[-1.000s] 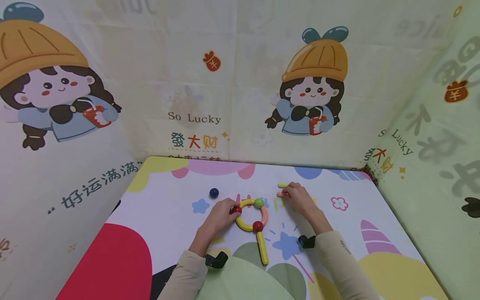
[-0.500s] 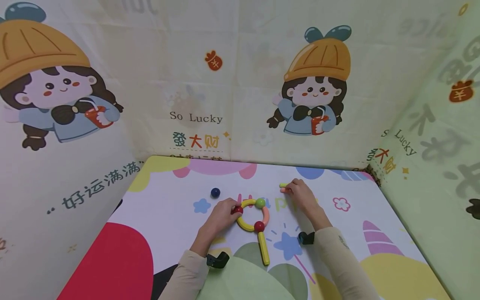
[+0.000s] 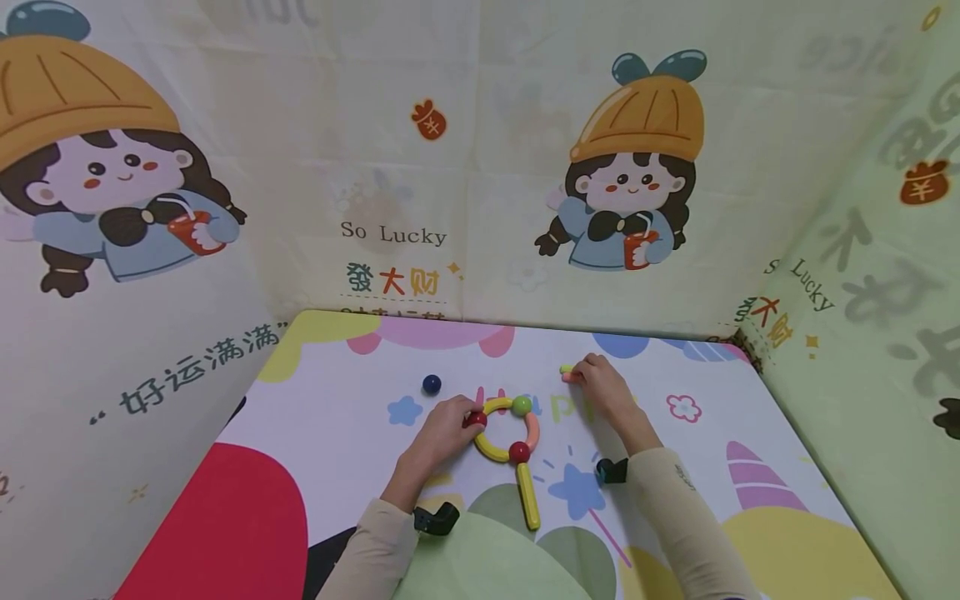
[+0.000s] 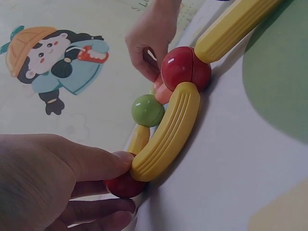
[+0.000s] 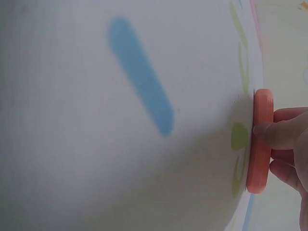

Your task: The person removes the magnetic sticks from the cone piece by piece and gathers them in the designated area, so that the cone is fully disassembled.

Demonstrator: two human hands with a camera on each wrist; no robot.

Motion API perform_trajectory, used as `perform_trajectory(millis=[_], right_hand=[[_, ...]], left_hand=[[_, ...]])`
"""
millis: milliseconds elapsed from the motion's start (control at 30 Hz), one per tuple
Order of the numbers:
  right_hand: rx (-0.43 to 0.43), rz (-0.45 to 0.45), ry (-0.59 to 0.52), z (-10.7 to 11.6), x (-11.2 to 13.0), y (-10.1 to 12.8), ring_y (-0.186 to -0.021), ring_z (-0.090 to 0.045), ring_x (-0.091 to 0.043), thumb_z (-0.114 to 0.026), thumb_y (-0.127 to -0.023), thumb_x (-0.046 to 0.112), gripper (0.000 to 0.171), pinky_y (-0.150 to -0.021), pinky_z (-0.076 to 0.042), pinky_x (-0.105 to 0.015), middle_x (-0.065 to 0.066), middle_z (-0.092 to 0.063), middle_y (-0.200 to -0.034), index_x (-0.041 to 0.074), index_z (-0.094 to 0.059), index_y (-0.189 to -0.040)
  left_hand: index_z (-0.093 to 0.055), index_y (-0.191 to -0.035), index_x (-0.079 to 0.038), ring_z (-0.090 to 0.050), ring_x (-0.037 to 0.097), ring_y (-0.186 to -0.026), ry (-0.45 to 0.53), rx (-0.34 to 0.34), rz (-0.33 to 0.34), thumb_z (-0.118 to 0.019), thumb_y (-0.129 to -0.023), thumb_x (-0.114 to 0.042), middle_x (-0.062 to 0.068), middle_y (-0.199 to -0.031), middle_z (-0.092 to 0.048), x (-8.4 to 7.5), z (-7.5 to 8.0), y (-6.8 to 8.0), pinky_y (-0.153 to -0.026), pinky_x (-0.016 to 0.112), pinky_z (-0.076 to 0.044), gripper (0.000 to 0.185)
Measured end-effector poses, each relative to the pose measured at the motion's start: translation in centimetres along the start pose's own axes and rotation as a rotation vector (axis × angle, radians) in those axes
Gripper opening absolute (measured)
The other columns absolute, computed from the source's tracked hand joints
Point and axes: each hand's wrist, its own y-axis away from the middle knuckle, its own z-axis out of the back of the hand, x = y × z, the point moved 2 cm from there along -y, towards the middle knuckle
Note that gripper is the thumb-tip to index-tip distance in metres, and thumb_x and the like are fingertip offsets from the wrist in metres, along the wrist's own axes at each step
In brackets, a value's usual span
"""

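A ring of curved yellow and coral sticks joined by balls lies on the table. My left hand (image 3: 447, 425) pinches the red ball (image 4: 126, 186) at the ring's left, thumb on top. A green ball (image 3: 521, 406) joins the ring at the top right, and a second red ball (image 3: 519, 452) sits at the bottom. From that one, a straight yellow stick (image 3: 528, 497) points toward me. Farther back, my right hand (image 3: 603, 385) grips a coral stick (image 5: 261, 139) between thumb and fingers, close over the tabletop. Beside it shows the end of a yellow-green stick (image 3: 566, 368).
A dark blue ball (image 3: 431, 384) stands alone behind my left hand. The table (image 3: 337, 467) has a printed cover, with printed cloth walls (image 3: 495, 192) at its back and sides. A black wrist device (image 3: 435, 520) is at each sleeve.
My right hand has moved slightly away from me with the coral stick, which is now right at the yellow-green stick. The left hand and the ring have stayed in place.
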Motion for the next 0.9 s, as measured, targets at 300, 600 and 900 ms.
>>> perform_trajectory(millis=[300, 600, 900], right_hand=[[-0.047, 0.025, -0.013, 0.1, 0.1, 0.2, -0.094, -0.058, -0.031, -0.068, -0.094, 0.008, 0.015, -0.089, -0.055, -0.046, -0.016, -0.063, -0.1, -0.002, -0.072, -0.103], [-0.132, 0.013, -0.031, 1.1, 1.6, 0.7, -0.099, -0.061, -0.038, -0.078, -0.087, 0.017, 0.035, -0.093, -0.054, -0.049, -0.023, -0.064, -0.106, -0.007, -0.068, -0.111], [-0.12, -0.066, -0.058, 1.8, 4.3, 2.7, -0.104, -0.061, -0.04, -0.071, -0.09, 0.015, 0.032, -0.096, -0.053, -0.05, -0.025, -0.063, -0.11, -0.007, -0.067, -0.113]], left_hand=[[-0.068, -0.127, -0.006, -0.061, 0.02, -0.1, 0.004, 0.003, -0.011, -0.073, -0.092, -0.019, 0.011, -0.119, -0.067, -0.1, 0.2, 0.1, -0.093, 0.038, -0.057, 0.038], [-0.068, -0.127, -0.006, -0.06, 0.019, -0.096, 0.005, -0.007, -0.005, -0.073, -0.091, -0.018, 0.01, -0.117, -0.068, 0.0, 0.0, 0.0, -0.091, 0.036, -0.058, 0.038], [-0.068, -0.126, -0.006, -0.06, 0.018, -0.095, 0.008, -0.014, -0.011, -0.073, -0.092, -0.018, 0.01, -0.116, -0.068, 0.1, -0.2, 0.0, -0.09, 0.036, -0.058, 0.037]])
